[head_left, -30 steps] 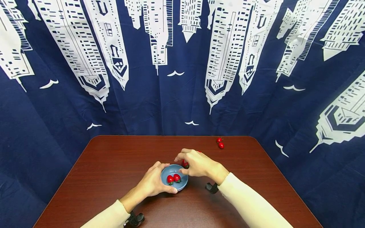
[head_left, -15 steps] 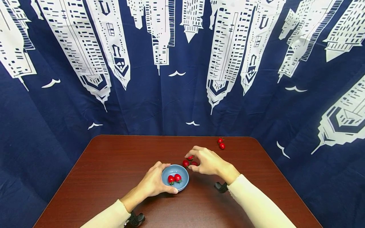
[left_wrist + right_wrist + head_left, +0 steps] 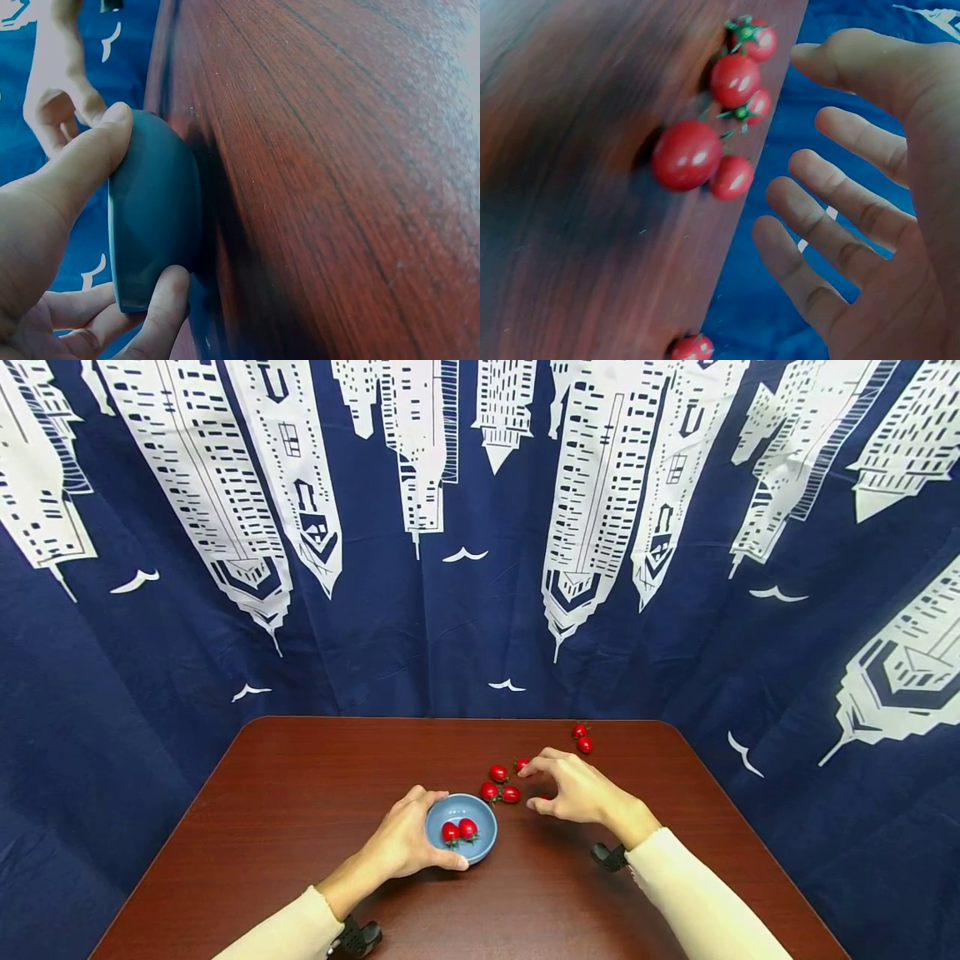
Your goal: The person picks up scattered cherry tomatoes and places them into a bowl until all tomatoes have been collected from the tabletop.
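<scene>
My left hand (image 3: 408, 837) grips the near-left rim of a small blue bowl (image 3: 454, 808), thumb on the near side and fingers on the far side. The left wrist view shows the bowl's outer wall (image 3: 154, 210) between thumb and fingers. Two cherry tomatoes with green stems lie inside, one the left tomato (image 3: 450, 832). To the right, my right hand (image 3: 581, 789) hovers over the table, fingers spread and slightly bent, holding nothing. Several cherry tomatoes (image 3: 511, 794) lie between it and the bowl; one (image 3: 544, 797) is partly hidden by the hand. The right wrist view shows a tomato cluster (image 3: 686, 155) beside the fingers.
Two more cherry tomatoes (image 3: 584, 745) lie near the far right edge of the brown wooden table (image 3: 337, 760). Behind the table hangs a dark blue curtain (image 3: 382, 643) with white building prints.
My right hand has moved right, away from the bowl's rim, uncovering the loose tomatoes beside the bowl. The left hand and bowl stay in place, with the same two tomatoes inside.
</scene>
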### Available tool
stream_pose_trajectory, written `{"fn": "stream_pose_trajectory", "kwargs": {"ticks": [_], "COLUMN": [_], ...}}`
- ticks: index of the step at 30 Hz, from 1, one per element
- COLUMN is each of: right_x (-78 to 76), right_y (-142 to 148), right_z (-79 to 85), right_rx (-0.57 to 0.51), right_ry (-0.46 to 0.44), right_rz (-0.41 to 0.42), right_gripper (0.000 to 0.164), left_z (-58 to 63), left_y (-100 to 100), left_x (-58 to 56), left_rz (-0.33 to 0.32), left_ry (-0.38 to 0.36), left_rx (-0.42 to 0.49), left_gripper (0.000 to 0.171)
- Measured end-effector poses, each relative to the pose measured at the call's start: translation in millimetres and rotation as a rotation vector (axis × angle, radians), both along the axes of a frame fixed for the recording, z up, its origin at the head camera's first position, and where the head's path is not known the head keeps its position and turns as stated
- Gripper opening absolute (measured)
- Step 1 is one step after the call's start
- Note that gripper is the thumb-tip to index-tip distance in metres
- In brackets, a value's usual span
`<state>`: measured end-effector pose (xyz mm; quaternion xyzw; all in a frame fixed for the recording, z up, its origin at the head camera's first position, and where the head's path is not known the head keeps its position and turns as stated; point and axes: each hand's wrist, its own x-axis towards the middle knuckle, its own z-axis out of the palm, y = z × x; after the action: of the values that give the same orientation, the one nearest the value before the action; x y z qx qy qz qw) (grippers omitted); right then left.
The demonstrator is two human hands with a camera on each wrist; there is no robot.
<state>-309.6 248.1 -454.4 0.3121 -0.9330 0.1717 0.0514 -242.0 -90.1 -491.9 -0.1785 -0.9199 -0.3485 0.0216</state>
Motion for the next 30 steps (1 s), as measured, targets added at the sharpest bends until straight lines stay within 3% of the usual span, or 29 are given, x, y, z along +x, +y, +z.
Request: {"fn": "stream_pose_trajectory", "kwargs": {"ticks": [10,21,30], "right_x": [-5.0,-8.6,-11.8], "right_y": [16,27,24], "right_z": [-16.9,-28.4,-36.8], "right_rx": [-0.016,-0.065,-0.085], "right_ry": [-0.038,-0.16,-0.145], "right_rz": [0.026,0.034,0.058], "right_gripper": [0.043,0.058,0.043], "left_z": [-1.6,-3.2,-2.5], "left_y": [-2,-2,-3], "left_x": [-0.6,-0.6,-1.5], "left_rz": [-0.001,-0.008,-0.004], "left_ry": [0.005,0.014,0.015], "left_rx": [0.01,0.004,0.001], "left_gripper": [0.11,0.109,0.109]}}
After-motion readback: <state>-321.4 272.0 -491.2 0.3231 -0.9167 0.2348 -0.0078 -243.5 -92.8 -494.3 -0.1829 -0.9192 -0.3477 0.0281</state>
